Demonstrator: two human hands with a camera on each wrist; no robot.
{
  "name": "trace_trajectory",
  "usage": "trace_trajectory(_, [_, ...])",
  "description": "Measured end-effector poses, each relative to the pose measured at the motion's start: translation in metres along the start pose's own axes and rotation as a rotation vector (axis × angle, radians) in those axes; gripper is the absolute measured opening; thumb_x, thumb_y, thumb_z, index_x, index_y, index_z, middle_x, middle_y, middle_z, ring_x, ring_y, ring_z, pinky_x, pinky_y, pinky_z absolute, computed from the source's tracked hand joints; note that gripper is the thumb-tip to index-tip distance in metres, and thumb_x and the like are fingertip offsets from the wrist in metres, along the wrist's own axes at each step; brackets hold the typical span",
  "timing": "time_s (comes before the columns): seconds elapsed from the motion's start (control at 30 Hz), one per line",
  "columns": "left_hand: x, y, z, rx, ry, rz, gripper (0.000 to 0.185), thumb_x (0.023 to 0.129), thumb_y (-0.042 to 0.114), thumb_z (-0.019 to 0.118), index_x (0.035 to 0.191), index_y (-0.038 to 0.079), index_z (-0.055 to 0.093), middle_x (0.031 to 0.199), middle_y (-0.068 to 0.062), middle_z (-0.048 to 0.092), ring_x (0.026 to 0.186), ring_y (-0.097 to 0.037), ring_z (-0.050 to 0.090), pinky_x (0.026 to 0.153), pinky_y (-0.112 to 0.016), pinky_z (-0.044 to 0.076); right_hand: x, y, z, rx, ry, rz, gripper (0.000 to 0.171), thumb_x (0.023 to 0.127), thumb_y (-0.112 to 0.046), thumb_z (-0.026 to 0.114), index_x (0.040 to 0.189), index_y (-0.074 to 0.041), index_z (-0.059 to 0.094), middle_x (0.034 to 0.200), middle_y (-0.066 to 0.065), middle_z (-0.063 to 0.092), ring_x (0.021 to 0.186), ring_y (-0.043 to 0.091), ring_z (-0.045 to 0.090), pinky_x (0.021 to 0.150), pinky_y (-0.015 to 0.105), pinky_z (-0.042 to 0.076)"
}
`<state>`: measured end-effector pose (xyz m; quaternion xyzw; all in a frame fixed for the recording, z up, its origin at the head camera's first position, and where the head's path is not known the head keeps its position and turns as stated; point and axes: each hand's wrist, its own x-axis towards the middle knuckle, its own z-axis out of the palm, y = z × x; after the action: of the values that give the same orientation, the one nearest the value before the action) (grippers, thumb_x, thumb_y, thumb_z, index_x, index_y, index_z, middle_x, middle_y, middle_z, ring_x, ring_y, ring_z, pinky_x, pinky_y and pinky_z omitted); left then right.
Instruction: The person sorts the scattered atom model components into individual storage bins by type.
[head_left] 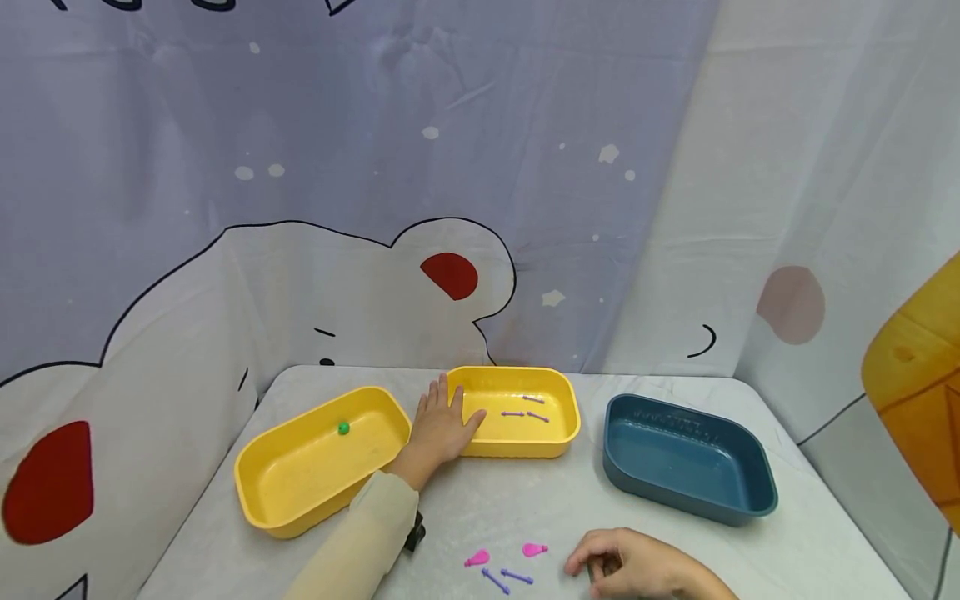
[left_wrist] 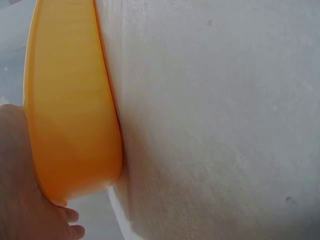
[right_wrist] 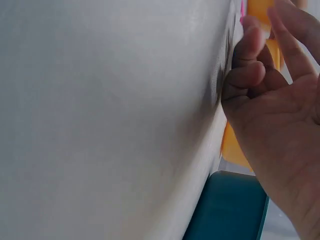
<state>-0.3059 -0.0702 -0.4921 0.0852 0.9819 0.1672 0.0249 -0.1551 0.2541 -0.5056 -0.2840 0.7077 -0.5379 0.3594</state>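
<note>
Two pink pieces, purple sticks

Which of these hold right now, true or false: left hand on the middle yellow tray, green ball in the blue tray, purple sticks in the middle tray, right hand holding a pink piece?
1. The left hand rests on the middle yellow tray. True.
2. The green ball lies in the blue tray. False: it lies in the left yellow tray.
3. Purple sticks lie in the middle yellow tray. True.
4. The right hand holds a pink piece. False: both pink pieces lie on the table, apart from it.
</note>
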Motion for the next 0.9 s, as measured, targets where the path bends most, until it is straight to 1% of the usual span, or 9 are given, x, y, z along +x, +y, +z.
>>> trace_trajectory(0.07, [0.000,0.000,-0.001,-0.001,0.002,0.004,0.082,0.102,0.065,0.034,0.160,0.007,0.028,0.169,-0.019,0.003,0.156,-0.037,0.005,0.125,-0.052,0.007,0.000,0.001,0.001,-0.017,-0.018,0.006,0.026,0.094,-0.005,0.067,0.120,-0.006,0.071,0.102,0.008,0.065,0.083,0.000,0.057,0.071,0.014,0.046])
trace_trajectory(0.13, [0.000,0.000,-0.001,0.003,0.003,0.006,0.082,0.102,0.065,0.033,0.160,0.007,0.028,0.169,-0.020,0.003,0.156,-0.037,0.005,0.125,-0.052,0.007,0.001,0.001,0.001,-0.041,-0.037,-0.006,0.026,0.095,-0.006,0.067,0.121,-0.007,0.072,0.109,0.009,0.065,0.085,-0.001,0.056,0.073,0.013,0.046])
trace_trajectory(0.2, [-0.001,0.000,-0.002,0.005,0.004,0.008,0.082,0.102,0.065,0.032,0.160,0.007,0.028,0.169,-0.020,0.003,0.156,-0.037,0.005,0.125,-0.052,0.008,0.002,0.002,0.002,-0.089,-0.055,-0.040,0.026,0.096,-0.007,0.067,0.121,-0.009,0.072,0.113,0.006,0.064,0.087,-0.001,0.055,0.076,0.013,0.046])
trace_trajectory(0.33, [-0.001,0.000,-0.003,0.003,0.002,0.010,0.082,0.102,0.065,0.032,0.160,0.007,0.028,0.169,-0.020,0.002,0.156,-0.038,0.005,0.125,-0.053,0.008,0.004,0.003,0.003,-0.195,-0.066,-0.119,0.022,0.097,-0.014,0.068,0.117,-0.010,0.074,0.113,0.005,0.061,0.089,-0.001,0.054,0.075,0.013,0.046])
trace_trajectory(0.43, [-0.002,0.000,-0.003,0.003,0.000,0.007,0.082,0.102,0.065,0.032,0.160,0.008,0.028,0.169,-0.020,0.002,0.156,-0.037,0.005,0.125,-0.052,0.008,0.005,0.001,0.006,-0.211,-0.060,-0.115,0.019,0.096,-0.016,0.070,0.113,-0.011,0.076,0.112,0.004,0.059,0.089,0.000,0.053,0.075,0.014,0.046])
trace_trajectory(0.57, [-0.001,0.000,-0.002,0.009,-0.003,0.007,0.083,0.102,0.066,0.032,0.161,0.008,0.027,0.169,-0.020,0.001,0.156,-0.037,0.005,0.126,-0.052,0.007,0.006,-0.001,0.010,-0.186,-0.043,-0.056,0.017,0.093,-0.014,0.072,0.109,-0.013,0.077,0.113,-0.002,0.058,0.092,0.002,0.054,0.077,0.016,0.046])
trace_trajectory(0.67, [0.000,-0.001,0.000,0.014,-0.003,0.010,0.084,0.102,0.067,0.031,0.161,0.008,0.026,0.169,-0.019,0.001,0.156,-0.037,0.005,0.126,-0.052,0.007,0.007,-0.003,0.013,-0.203,-0.027,-0.033,0.015,0.092,-0.013,0.073,0.106,-0.015,0.078,0.111,-0.005,0.058,0.095,0.003,0.054,0.079,0.018,0.046])
trace_trajectory(0.8, [0.000,-0.002,0.001,0.015,0.001,0.009,0.084,0.101,0.067,0.032,0.161,0.008,0.027,0.169,-0.020,0.002,0.156,-0.037,0.006,0.125,-0.052,0.008,0.010,-0.004,0.015,-0.267,-0.014,-0.032,0.012,0.090,-0.015,0.074,0.101,-0.017,0.078,0.108,-0.010,0.057,0.096,0.001,0.053,0.080,0.018,0.046])
trace_trajectory(0.9, [0.001,-0.002,0.002,0.015,-0.004,0.004,0.084,0.101,0.067,0.031,0.161,0.008,0.026,0.170,-0.019,0.001,0.156,-0.037,0.004,0.126,-0.052,0.007,0.011,-0.004,0.016,-0.300,-0.017,-0.045,0.011,0.090,-0.016,0.075,0.100,-0.017,0.078,0.106,-0.011,0.056,0.095,-0.001,0.053,0.080,0.017,0.047])
